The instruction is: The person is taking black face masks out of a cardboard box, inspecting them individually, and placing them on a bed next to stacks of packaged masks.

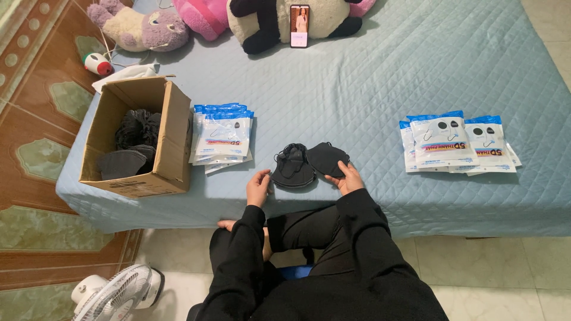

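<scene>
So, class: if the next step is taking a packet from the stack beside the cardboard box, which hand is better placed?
Probably the left hand. It rests at the edge of the black masks, on the side nearer the stack of packets by the cardboard box. The right hand holds another black mask, farther away.

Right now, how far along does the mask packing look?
Done: a few sealed packets lie at right. In hand: left hand and right hand gather loose black masks. Left: more masks fill the cardboard box, and a stack of pouches waits beside it.
</scene>
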